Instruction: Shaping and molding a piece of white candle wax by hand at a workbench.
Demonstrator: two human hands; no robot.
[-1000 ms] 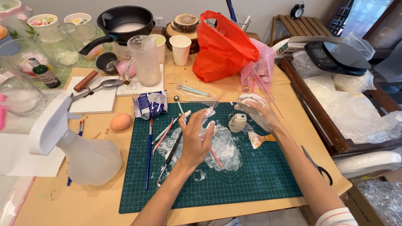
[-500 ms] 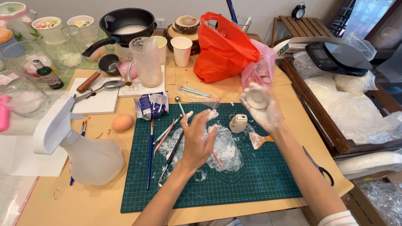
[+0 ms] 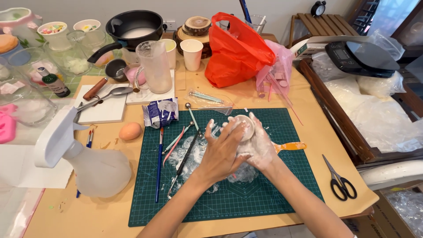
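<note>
Both of my forearms are bare from the bottom edge of the view up to the wrists; no sleeve, cuff, watch, bracelet or glove is visible on either. My left hand (image 3: 220, 152) carries no ring on the fingers that show. White powdery residue coats its fingertips and dusts the knuckles. My right hand (image 3: 260, 147) is coated more heavily: the same white residue covers its back, its fingers and part of the wrist. Fingernails are short where visible.

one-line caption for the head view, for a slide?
Both powdery hands, left and right, cup a small white pot over a green cutting mat amid scattered craft tools.
</note>
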